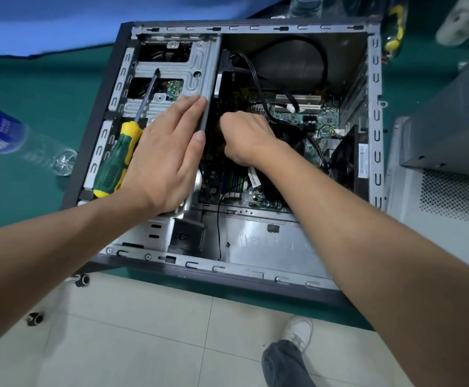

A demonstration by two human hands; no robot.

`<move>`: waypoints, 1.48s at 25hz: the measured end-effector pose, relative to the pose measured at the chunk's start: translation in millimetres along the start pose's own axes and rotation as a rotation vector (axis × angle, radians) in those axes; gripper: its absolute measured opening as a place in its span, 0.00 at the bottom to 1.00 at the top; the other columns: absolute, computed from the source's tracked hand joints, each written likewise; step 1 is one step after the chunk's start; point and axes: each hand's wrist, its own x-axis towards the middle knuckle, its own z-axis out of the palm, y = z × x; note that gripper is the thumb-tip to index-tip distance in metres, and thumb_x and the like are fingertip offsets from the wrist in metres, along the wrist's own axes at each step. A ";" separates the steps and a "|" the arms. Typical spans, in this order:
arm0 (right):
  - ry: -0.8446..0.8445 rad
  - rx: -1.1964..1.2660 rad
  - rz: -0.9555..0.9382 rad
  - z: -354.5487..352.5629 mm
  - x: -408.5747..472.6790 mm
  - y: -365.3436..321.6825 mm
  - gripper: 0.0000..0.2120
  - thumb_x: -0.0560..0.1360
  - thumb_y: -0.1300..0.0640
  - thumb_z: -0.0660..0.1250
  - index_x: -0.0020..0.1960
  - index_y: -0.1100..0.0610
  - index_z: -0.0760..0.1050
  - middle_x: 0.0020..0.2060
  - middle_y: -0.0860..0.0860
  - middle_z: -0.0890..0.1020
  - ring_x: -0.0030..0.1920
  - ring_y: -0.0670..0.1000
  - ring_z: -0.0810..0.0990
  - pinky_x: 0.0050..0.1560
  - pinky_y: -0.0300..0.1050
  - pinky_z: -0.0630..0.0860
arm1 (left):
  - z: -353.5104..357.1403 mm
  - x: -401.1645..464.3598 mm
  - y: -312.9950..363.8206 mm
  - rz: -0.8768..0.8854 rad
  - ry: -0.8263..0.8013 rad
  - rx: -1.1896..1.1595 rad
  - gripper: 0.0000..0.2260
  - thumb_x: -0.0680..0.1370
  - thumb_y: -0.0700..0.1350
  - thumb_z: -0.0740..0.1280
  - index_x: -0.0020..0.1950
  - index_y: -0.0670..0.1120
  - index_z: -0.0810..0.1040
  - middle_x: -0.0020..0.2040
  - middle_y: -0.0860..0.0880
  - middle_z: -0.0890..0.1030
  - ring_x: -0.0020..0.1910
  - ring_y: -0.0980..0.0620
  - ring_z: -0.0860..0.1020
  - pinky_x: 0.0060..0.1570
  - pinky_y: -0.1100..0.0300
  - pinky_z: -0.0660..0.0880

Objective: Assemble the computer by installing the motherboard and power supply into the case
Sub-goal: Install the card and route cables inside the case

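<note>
The open computer case point(375, 113) lies on its side on a green table. Inside it sits the green motherboard point(292, 114), partly hidden by black cables. My left hand point(163, 157) rests flat with straight fingers on the metal drive cage point(172, 68) at the case's left. My right hand point(244, 138) reaches down into the case over the motherboard, fingers curled; what they hold is hidden. The grey power supply point(451, 115) stands outside the case on the right.
A green and yellow screwdriver point(119, 155) lies on the drive cage beside my left hand. A plastic bottle point(10, 135) lies on the table at the left. A perforated side panel point(437, 196) lies at the right. Floor tiles and my shoe point(297, 333) are below.
</note>
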 end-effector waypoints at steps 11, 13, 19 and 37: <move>0.025 -0.033 -0.011 4.5 2.0 -2.0 0.07 0.73 0.65 0.63 0.47 0.56 0.73 0.51 0.58 0.82 0.53 0.63 0.80 0.44 0.48 0.68 | -2.4 -0.6 2.5 -0.027 0.022 -0.061 0.24 0.82 0.45 0.49 0.78 0.42 0.62 0.78 0.46 0.62 0.78 0.51 0.57 0.77 0.56 0.55; 0.044 -0.049 -0.013 6.5 1.9 -3.3 0.08 0.73 0.66 0.63 0.46 0.55 0.72 0.50 0.58 0.83 0.52 0.63 0.81 0.43 0.48 0.68 | -2.8 -0.1 2.4 -0.028 0.018 -0.055 0.25 0.80 0.43 0.49 0.78 0.41 0.62 0.78 0.46 0.62 0.78 0.51 0.57 0.77 0.57 0.54; 0.078 -0.039 0.016 8.5 2.5 -5.1 0.09 0.73 0.67 0.63 0.45 0.53 0.70 0.49 0.57 0.83 0.52 0.63 0.81 0.42 0.48 0.68 | -3.9 0.5 1.7 -0.033 0.014 -0.058 0.26 0.79 0.41 0.50 0.78 0.41 0.61 0.79 0.46 0.61 0.79 0.51 0.56 0.77 0.57 0.54; 0.022 0.041 0.008 0.3 6.0 -7.3 0.08 0.73 0.66 0.63 0.47 0.54 0.71 0.50 0.56 0.81 0.52 0.62 0.80 0.42 0.48 0.68 | -3.1 2.2 1.4 -0.021 0.011 -0.018 0.24 0.80 0.42 0.50 0.77 0.40 0.62 0.78 0.44 0.62 0.78 0.50 0.57 0.77 0.56 0.54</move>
